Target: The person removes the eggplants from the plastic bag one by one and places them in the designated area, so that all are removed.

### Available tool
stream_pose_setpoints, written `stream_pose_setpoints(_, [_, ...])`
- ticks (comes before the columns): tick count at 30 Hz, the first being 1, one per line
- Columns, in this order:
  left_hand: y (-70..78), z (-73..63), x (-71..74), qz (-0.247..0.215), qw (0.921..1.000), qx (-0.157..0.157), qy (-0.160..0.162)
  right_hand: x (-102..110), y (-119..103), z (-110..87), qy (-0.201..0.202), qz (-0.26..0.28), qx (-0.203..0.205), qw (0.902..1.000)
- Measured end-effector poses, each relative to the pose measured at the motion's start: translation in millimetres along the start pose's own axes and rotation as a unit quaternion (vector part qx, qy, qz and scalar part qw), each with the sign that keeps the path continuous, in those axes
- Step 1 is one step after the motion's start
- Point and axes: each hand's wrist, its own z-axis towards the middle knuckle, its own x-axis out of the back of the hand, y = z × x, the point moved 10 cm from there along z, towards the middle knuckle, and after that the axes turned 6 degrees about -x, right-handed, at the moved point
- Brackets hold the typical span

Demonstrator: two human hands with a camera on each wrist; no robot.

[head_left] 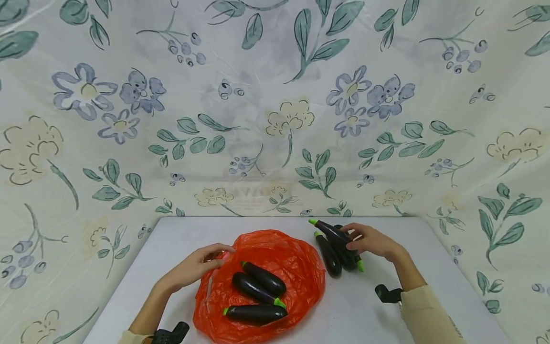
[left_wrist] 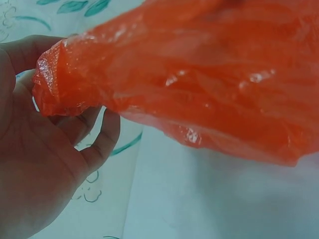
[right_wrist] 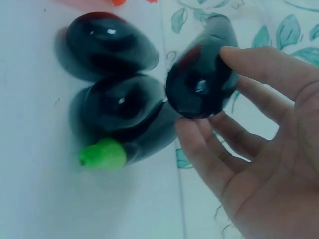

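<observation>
My right hand (head_left: 371,242) pinches a dark eggplant (right_wrist: 202,74) between thumb and fingers, its green stem pointing away to the left in the head view. Beside and under it, other eggplants (head_left: 328,258) lie close together on the table; one shows a green stem end (right_wrist: 103,155) in the right wrist view. My left hand (head_left: 193,267) grips the left rim of a spread-open orange-red plastic bag (head_left: 301,267), whose edge passes between thumb and fingers in the left wrist view. Inside the bag lie three eggplants (head_left: 258,314) with green stems.
The white table (head_left: 189,229) carries the bag at its middle and the loose eggplants right of it. A floral cloth (head_left: 258,110) rises behind the table and along both sides. Dark wrist-worn cameras (head_left: 388,294) sit on both forearms.
</observation>
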Motion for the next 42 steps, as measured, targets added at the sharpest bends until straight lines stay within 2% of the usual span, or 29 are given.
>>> stream_pose_setpoints(9, [-2.3, -2.0, -0.6, -0.01, 0.9999, 0.005, -0.005, 13.2, 16.9, 1.1, 0.059, 0.03, -0.01, 0.9978])
stream_pose_setpoints(16, [-3.1, -2.1, -0.9, -0.011, 0.9999, 0.003, -0.006, 24.7, 26.8, -1.8, 0.101, 0.027, -0.021, 0.9943])
stream_pose_setpoints(25, [-1.6, -1.5, -0.3, -0.009, 0.9999, -0.003, -0.005, 32.4, 41.4, -7.8, 0.119, 0.045, -0.035, 0.9913])
stream_pose_setpoints(42, [-1.3, -1.5, -0.5, -0.01, 0.9999, -0.004, -0.004, 31.9, 75.6, -17.5, 0.133, 0.037, -0.081, 0.9872])
